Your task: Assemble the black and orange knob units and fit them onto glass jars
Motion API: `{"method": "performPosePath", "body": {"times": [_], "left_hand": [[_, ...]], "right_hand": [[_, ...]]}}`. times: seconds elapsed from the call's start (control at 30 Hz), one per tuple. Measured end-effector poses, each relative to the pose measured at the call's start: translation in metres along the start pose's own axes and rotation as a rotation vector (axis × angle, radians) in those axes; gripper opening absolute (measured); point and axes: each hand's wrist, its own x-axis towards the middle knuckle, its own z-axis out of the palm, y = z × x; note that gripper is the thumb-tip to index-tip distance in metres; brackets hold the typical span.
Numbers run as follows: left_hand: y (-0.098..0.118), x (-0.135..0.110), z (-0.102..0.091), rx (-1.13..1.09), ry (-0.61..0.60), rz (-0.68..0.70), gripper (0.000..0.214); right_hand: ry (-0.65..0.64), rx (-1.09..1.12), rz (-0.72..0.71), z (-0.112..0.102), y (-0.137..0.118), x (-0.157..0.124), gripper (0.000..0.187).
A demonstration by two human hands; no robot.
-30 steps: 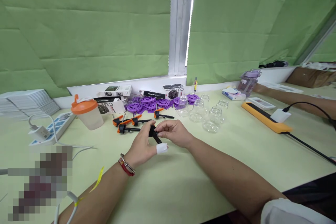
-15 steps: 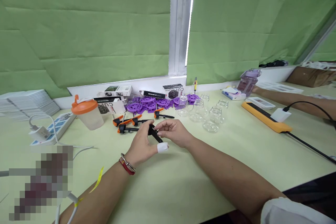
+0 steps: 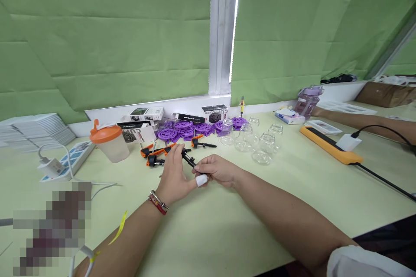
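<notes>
My left hand (image 3: pixel 173 175) and my right hand (image 3: pixel 216 170) meet over the pale green table (image 3: pixel 227 225) around a small black clamp part (image 3: pixel 189 159). Both hands pinch it: the left fingers reach its far end, and the right fingers close on its near end. My left thumb wears a white bandage (image 3: pixel 201 180). A red and metal bracelet (image 3: pixel 157 202) sits on my left wrist. Just beyond the hands lie a few orange and black clamps (image 3: pixel 156 156).
Purple plastic wheels (image 3: pixel 188 129), small boxes (image 3: pixel 143 114) and clear glass jars (image 3: pixel 260 140) stand behind the hands. An orange-lidded cup (image 3: pixel 110 140) and a power strip (image 3: pixel 66 160) are at left. An orange power strip (image 3: pixel 329 147), a purple bottle (image 3: pixel 307 99) and another person's arm (image 3: pixel 364 121) are at right.
Both hands have dropped closer to the table. My left fingers have stretched out toward the clamp part's far end, and my right hand has slid nearer to the bandaged thumb.
</notes>
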Motion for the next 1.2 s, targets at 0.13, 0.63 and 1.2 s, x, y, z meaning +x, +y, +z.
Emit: {"method": "performPosePath", "body": {"times": [0.13,0.63,1.2], "left_hand": [[-0.009,0.004,0.001,-0.220,0.105,-0.124,0.075],[-0.022,0.011,0.008,-0.708,-0.038,-0.521,0.054],[-0.053,0.014,0.026,-0.575,0.006,-0.434,0.054]], "right_hand": [[0.154,-0.268,-0.153,-0.007,0.000,0.004,0.016],[0.364,-1.299,-0.399,-0.019,0.007,0.007,0.021],[0.587,-1.245,-0.248,-0.036,0.024,0.060,0.027]]}}
